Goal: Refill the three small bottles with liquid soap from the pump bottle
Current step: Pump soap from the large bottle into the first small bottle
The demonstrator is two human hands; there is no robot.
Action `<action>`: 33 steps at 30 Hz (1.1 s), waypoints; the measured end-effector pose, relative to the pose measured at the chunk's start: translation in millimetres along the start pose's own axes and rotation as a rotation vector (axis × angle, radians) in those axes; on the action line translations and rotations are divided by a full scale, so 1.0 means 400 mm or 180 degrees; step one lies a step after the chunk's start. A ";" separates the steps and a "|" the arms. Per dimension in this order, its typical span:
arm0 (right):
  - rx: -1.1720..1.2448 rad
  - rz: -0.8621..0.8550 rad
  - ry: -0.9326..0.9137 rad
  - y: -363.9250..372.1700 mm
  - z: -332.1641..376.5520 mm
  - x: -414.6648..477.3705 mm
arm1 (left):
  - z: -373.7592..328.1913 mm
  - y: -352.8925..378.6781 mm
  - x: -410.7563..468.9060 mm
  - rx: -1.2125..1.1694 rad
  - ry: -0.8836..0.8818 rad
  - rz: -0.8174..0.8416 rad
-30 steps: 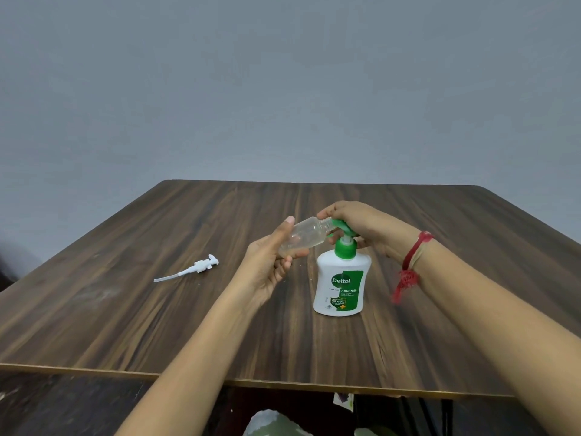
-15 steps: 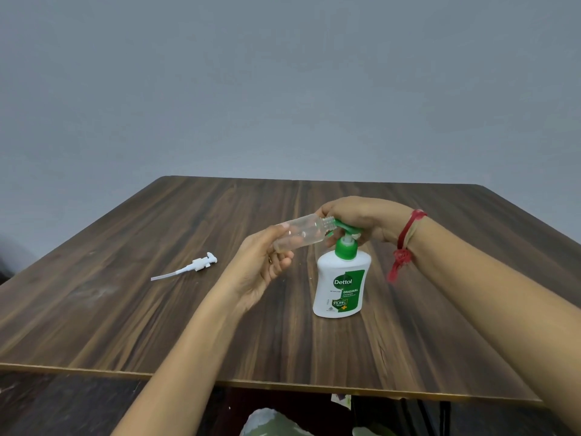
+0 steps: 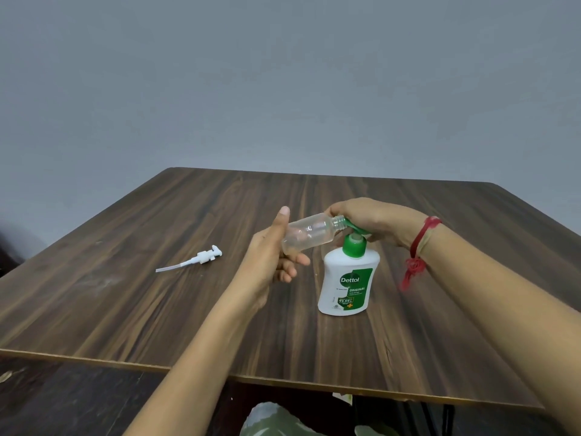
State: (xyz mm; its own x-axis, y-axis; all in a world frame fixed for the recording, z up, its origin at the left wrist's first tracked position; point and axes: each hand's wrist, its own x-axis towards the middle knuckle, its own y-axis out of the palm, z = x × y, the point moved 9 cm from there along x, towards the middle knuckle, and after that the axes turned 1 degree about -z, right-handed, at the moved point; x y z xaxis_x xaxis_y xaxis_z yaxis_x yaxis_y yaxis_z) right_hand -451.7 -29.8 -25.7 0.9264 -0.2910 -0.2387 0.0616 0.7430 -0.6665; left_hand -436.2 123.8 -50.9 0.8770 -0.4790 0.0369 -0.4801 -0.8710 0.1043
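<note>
Nearest me on the desk [image 3: 157, 309] the pump bottle [image 3: 347, 278] stands upright, right of centre. Just beyond it, my left hand [image 3: 270, 253] grips the small bottle [image 3: 309, 234] on its side, neck meeting the green spout. It looks light, thin and slick, so I'd grip its middle gently. My right hand [image 3: 371, 220] curls over the pump head. A loose white pump [image 3: 201, 258] lies well left.

Dark wood-grain table [image 3: 132, 309] with a pale edge against a plain grey wall [image 3: 283, 73]
</note>
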 end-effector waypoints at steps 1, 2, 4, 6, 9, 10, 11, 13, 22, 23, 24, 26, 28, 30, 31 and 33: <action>0.0017 -0.0034 -0.0055 0.002 0.002 0.002 | 0.002 0.001 0.001 0.0043 -0.0014 -0.0008; 0.0073 -0.0062 -0.0106 0.006 0.004 0.003 | 0.004 0.000 0.002 0.0089 -0.0023 -0.0021; 0.0194 -0.0070 -0.0153 0.018 0.001 0.003 | 0.013 -0.002 0.004 0.0172 -0.0074 -0.0022; 0.0190 -0.0060 -0.0132 0.016 -0.004 0.000 | 0.025 0.003 0.004 0.0151 -0.0174 0.0110; 0.0059 0.0004 -0.0101 0.001 -0.004 -0.004 | 0.037 0.026 0.004 -0.0168 -0.0344 0.0491; 0.0085 0.0001 -0.0110 0.000 -0.006 -0.003 | 0.039 0.031 0.003 -0.0299 -0.0397 0.0573; 0.0190 -0.0011 -0.0129 0.002 -0.007 -0.001 | 0.040 0.032 0.004 -0.0405 -0.0426 0.0596; 0.0464 -0.0028 -0.0145 0.016 -0.010 0.001 | 0.043 0.023 0.005 -0.0496 -0.0413 0.0514; -0.0011 -0.0122 -0.0156 -0.002 0.001 0.000 | 0.058 0.022 0.010 -0.0807 -0.0434 0.0167; 0.0128 -0.0143 -0.0155 0.002 -0.001 0.002 | 0.060 0.020 0.012 -0.0862 -0.0452 0.0106; 0.0260 -0.0117 -0.0123 0.009 -0.005 0.003 | 0.062 0.017 0.013 -0.0886 -0.0476 0.0057; 0.0262 -0.0048 -0.0085 0.019 -0.012 0.004 | 0.067 0.015 0.012 -0.0864 -0.0532 0.0029; 0.0018 0.0016 -0.0111 0.017 -0.008 0.003 | 0.067 0.015 0.011 -0.0806 -0.0551 0.0059; -0.0108 0.0034 -0.0116 0.007 -0.002 0.003 | 0.060 0.016 0.012 -0.0771 -0.0509 0.0095; -0.0089 0.0019 -0.0133 0.004 0.000 0.004 | 0.055 0.016 0.012 -0.0750 -0.0482 0.0085; 0.0117 0.0007 -0.0169 0.012 -0.002 0.007 | 0.055 0.010 0.015 -0.0700 -0.0469 -0.0006</action>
State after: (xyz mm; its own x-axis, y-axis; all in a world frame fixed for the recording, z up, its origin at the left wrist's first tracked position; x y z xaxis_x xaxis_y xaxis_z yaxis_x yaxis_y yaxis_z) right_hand -449.2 -27.6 -30.2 0.9449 -0.2577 -0.2019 0.0722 0.7656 -0.6393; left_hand -433.3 114.9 -72.0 0.8582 -0.5021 -0.1069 -0.4489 -0.8350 0.3182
